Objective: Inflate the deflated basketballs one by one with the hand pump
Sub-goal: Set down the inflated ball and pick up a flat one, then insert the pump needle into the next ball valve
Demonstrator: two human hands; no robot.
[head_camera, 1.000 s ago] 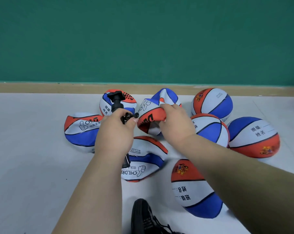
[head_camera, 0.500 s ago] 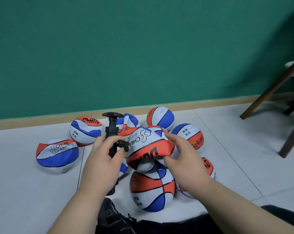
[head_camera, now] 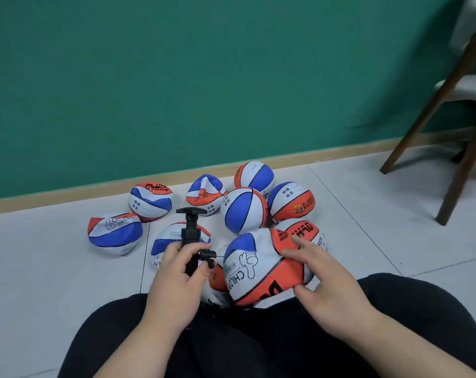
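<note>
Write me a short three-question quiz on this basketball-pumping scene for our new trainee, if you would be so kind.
1. True or false: the left hand grips the black plastic hand pump.
2. The right hand holds: A. the deflated red, white and blue basketball with a thumbs-up print; B. the pump's handle; C. nothing.
3. Which piece of furniture stands at the far right?
Key: 1 true; 2 A; 3 a brown wooden chair.
</note>
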